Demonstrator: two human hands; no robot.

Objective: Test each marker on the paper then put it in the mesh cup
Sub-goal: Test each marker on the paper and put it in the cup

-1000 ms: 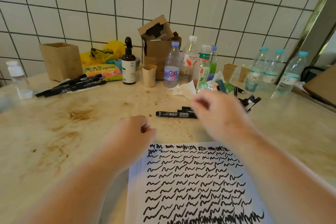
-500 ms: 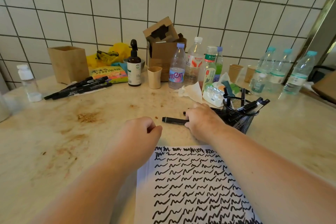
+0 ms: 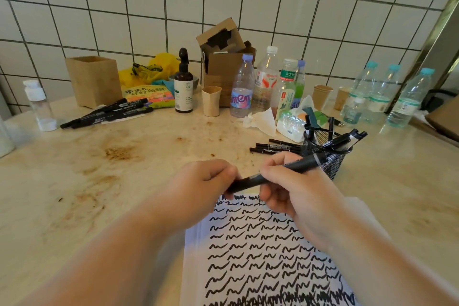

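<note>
- Now both hands were on one black marker (image 3: 273,174), held above the top edge of the paper (image 3: 250,251); half a sec earlier it lay on the counter w/ only the right hand on it.
- Right hand (image 3: 295,189) had its fingers wrapped round the barrel; left hand (image 3: 201,181) had fingers closed on the near end, prob. the cap. Judged: cap about to come off, so test stroke not yet made w/ this one.
- That pickup meant the next marker was in hand; test, then drop in cup were left for it.
- Paper lay just under the hands, nearly full of black squiggle rows, the bottom row dense; little bare space showed.
- Mesh cup (image 3: 330,154), 1 of them, stood just beyond the right hand, approx. 5 markers sticking out, exact count unclear.
- Loose markers (image 3: 275,146) beside the cup, left of it: approx. 3, partly overlapping, prob. untested.
- Another bunch of markers (image 3: 106,113) lay far left near the wooden box (image 3: 95,81): approx. 4, hard to separate.
- Counter (image 3: 99,181) was stained beige stone.
- Further back: 1 brown pump bottle (image 3: 183,84), 1 cardboard box (image 3: 224,57), approx. 8 plastic water bottles in two groups, 3 tan cups, 1 crumpled tissue (image 3: 260,120).
</note>
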